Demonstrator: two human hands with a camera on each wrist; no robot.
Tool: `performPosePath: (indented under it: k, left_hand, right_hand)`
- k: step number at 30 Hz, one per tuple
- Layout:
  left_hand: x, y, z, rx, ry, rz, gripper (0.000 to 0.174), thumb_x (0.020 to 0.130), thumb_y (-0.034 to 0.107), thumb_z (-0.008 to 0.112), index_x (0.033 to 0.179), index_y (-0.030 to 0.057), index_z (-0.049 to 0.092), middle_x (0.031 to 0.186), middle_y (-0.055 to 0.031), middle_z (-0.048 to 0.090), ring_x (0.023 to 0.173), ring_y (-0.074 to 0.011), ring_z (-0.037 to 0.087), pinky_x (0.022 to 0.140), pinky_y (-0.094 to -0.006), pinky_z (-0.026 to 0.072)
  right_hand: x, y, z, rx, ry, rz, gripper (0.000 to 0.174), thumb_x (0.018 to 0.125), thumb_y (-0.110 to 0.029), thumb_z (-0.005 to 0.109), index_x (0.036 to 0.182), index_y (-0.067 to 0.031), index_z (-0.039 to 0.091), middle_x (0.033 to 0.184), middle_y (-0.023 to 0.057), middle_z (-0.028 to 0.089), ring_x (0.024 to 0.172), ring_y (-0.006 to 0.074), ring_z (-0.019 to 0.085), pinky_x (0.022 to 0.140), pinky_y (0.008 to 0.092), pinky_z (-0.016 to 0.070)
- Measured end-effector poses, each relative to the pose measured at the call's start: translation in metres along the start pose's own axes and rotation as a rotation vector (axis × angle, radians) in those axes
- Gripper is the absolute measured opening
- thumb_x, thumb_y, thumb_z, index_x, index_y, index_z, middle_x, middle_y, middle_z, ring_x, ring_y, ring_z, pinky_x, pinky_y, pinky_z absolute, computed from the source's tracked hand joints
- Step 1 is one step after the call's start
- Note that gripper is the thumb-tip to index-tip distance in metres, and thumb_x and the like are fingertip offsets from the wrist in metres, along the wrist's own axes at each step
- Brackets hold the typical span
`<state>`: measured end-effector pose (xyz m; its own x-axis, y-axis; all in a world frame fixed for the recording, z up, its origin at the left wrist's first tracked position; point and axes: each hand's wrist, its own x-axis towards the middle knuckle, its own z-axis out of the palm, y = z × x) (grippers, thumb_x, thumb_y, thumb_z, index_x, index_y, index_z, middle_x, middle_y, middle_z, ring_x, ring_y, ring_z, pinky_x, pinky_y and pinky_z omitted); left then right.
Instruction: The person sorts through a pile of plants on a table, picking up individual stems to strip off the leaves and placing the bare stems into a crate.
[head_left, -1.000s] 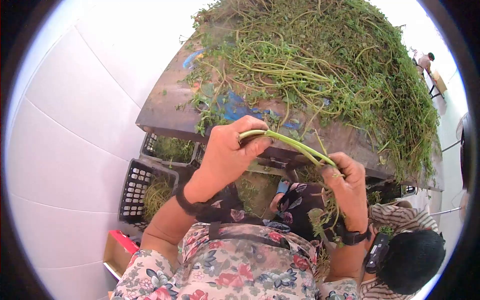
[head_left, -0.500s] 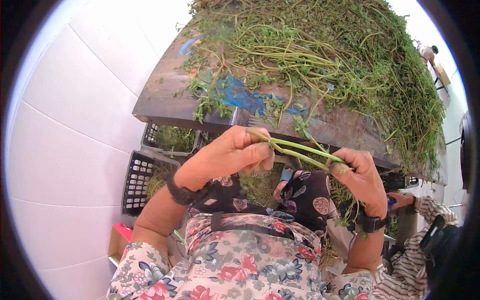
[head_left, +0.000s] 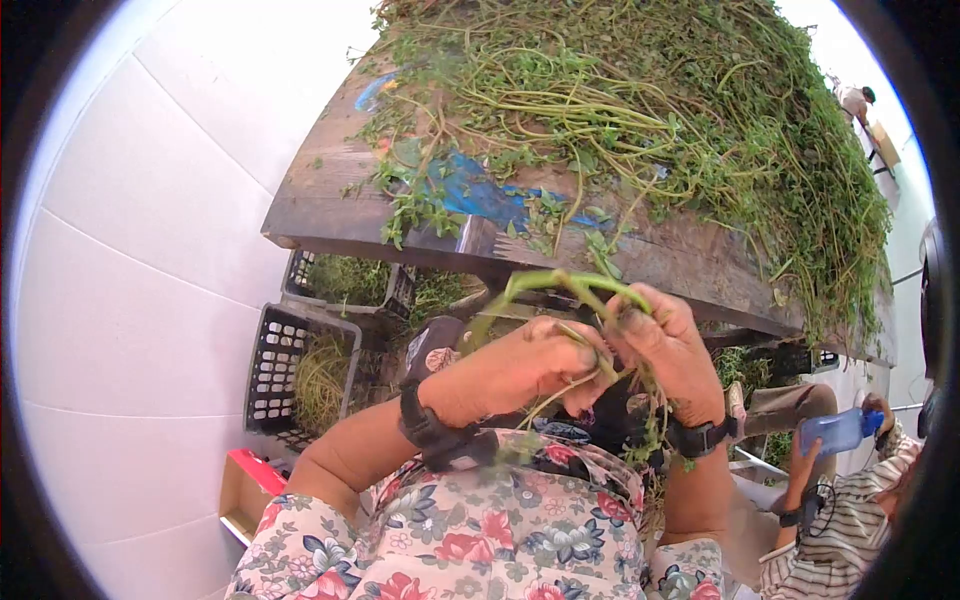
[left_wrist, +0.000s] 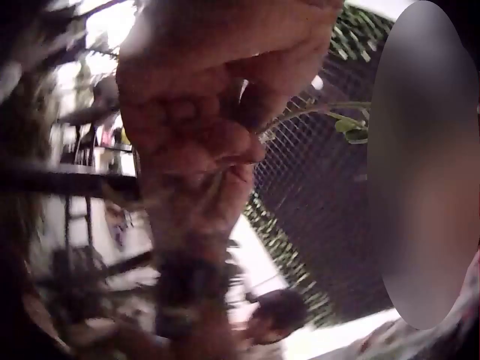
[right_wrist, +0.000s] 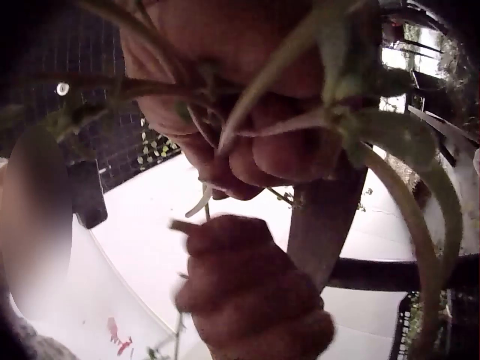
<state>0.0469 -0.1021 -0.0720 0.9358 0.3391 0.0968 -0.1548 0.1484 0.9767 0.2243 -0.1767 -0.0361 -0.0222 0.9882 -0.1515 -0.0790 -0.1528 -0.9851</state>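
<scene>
In the head view, green stems (head_left: 560,278) arch above both hands, in front of the table edge. My left hand (head_left: 510,372) pinches a thin stem piece, its fingertips close beside my right hand. Curled round the stems near their lower ends is my right hand (head_left: 668,350), with leafy bits hanging below its palm. In the right wrist view, stems (right_wrist: 274,75) cross in front of the right hand (right_wrist: 232,97), and the left hand (right_wrist: 251,289) is below with a short stem end poking out.
A large heap of green plants (head_left: 640,110) covers much of the wooden table (head_left: 330,205). Black crates (head_left: 275,370) with plants stand below at the left, by a red-edged box (head_left: 245,490). At the right, a person in stripes (head_left: 845,520) holds a blue container (head_left: 830,432).
Both hands have come together and slightly down, and the stems between them, stretched before, now bend into an arch. The person at the right has shifted, and the blue container has come into view.
</scene>
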Motion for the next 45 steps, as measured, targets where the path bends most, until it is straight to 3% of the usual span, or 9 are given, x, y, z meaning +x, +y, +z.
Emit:
performPosePath:
  k: [3, 7, 15, 24, 29, 34, 38, 41, 45]
  left_hand:
    - [-0.004, -0.004, -0.007, 0.414, 0.089, -0.243, 0.023, 0.081, 0.018, 0.055, 0.098, 0.0016, 0.058, 0.081, -0.0124, 0.060, 0.072, -0.0231, 0.058, 0.064, -0.0305, 0.0471]
    - [-0.019, -0.019, -0.019, 1.122, 0.151, 0.001, 0.025, 0.079, 0.012, 0.053, 0.101, 0.0027, 0.059, 0.091, -0.0165, 0.060, 0.080, -0.0334, 0.058, 0.072, -0.0369, 0.0469]
    - [-0.007, 0.020, 0.001, 0.567, 0.254, -0.012, 0.034, 0.074, 0.011, 0.062, 0.106, 0.0034, 0.056, 0.090, -0.0097, 0.061, 0.079, -0.0205, 0.061, 0.069, -0.0310, 0.0484]
    - [0.000, 0.008, 0.000, 0.721, 0.348, 0.013, 0.022, 0.078, 0.011, 0.063, 0.095, 0.0009, 0.053, 0.081, -0.0069, 0.060, 0.068, -0.0142, 0.058, 0.063, -0.0265, 0.0473]
    - [-0.011, -0.006, -0.019, 0.409, 0.282, 0.000, 0.011, 0.089, 0.012, 0.049, 0.091, 0.0018, 0.053, 0.071, -0.0006, 0.057, 0.064, -0.0050, 0.051, 0.056, -0.0218, 0.0425]
    - [-0.008, 0.004, -0.011, 0.403, 0.200, -0.162, 0.009, 0.086, 0.011, 0.051, 0.088, 0.0023, 0.053, 0.070, -0.0006, 0.054, 0.062, -0.0058, 0.049, 0.055, -0.0223, 0.0413]
    - [-0.006, 0.003, -0.009, 0.548, 0.190, -0.063, 0.009, 0.082, 0.010, 0.054, 0.086, 0.0024, 0.054, 0.068, -0.0036, 0.053, 0.060, -0.0094, 0.048, 0.055, -0.0248, 0.0410]
    - [-0.005, 0.006, -0.006, 0.660, 0.226, -0.034, 0.015, 0.079, 0.013, 0.056, 0.089, 0.0023, 0.055, 0.068, -0.0155, 0.055, 0.059, -0.0288, 0.053, 0.056, -0.0345, 0.0426]
    - [-0.002, -0.001, -0.006, 0.827, 0.244, 0.065, 0.019, 0.078, 0.015, 0.057, 0.093, 0.0039, 0.058, 0.075, -0.0157, 0.059, 0.067, -0.0318, 0.056, 0.060, -0.0369, 0.0447]
  right_hand:
    - [-0.006, 0.001, -0.008, 0.099, 0.184, -0.093, 0.023, 0.088, -0.028, 0.057, 0.093, -0.0056, 0.055, 0.072, -0.0031, 0.053, 0.059, 0.0021, 0.043, 0.051, 0.0171, 0.0332]
    - [-0.011, 0.002, -0.022, 0.054, 0.274, -0.140, 0.022, 0.088, -0.026, 0.055, 0.096, -0.0061, 0.054, 0.074, -0.0027, 0.055, 0.059, 0.0017, 0.042, 0.049, 0.0167, 0.0309]
    - [-0.005, 0.006, -0.002, 0.073, 0.201, -0.119, 0.016, 0.087, -0.017, 0.055, 0.095, -0.0041, 0.054, 0.073, -0.0032, 0.055, 0.057, 0.0016, 0.041, 0.050, 0.0165, 0.0323]
    - [-0.008, 0.003, 0.010, 0.172, 0.199, -0.062, 0.009, 0.088, -0.012, 0.053, 0.091, -0.0041, 0.053, 0.080, 0.0032, 0.063, 0.051, 0.0033, 0.042, 0.045, 0.0169, 0.0329]
    - [-0.019, 0.009, -0.026, 0.149, 0.575, -0.275, 0.016, 0.091, -0.020, 0.050, 0.083, -0.0063, 0.051, 0.064, 0.0002, 0.052, 0.047, 0.0022, 0.035, 0.042, 0.0177, 0.0267]
    - [-0.027, -0.020, -0.016, 0.156, 0.534, -0.355, 0.020, 0.090, -0.024, 0.053, 0.080, -0.0066, 0.051, 0.062, -0.0009, 0.051, 0.047, 0.0019, 0.033, 0.041, 0.0180, 0.0233]
    - [-0.027, -0.028, 0.004, -0.327, 0.438, -0.371, 0.014, 0.087, -0.015, 0.056, 0.085, -0.0013, 0.059, 0.070, 0.0003, 0.057, 0.055, 0.0041, 0.046, 0.048, 0.0192, 0.0366]
    - [-0.023, -0.032, 0.010, -0.650, 0.320, -0.513, 0.012, 0.080, -0.007, 0.057, 0.089, -0.0001, 0.060, 0.081, 0.0100, 0.062, 0.064, 0.0201, 0.058, 0.059, 0.0279, 0.0466]
    - [-0.012, -0.023, 0.024, -0.959, 0.235, -0.611, 0.020, 0.071, -0.002, 0.060, 0.091, -0.0016, 0.059, 0.087, 0.0135, 0.062, 0.079, 0.0297, 0.059, 0.069, 0.0354, 0.0487]
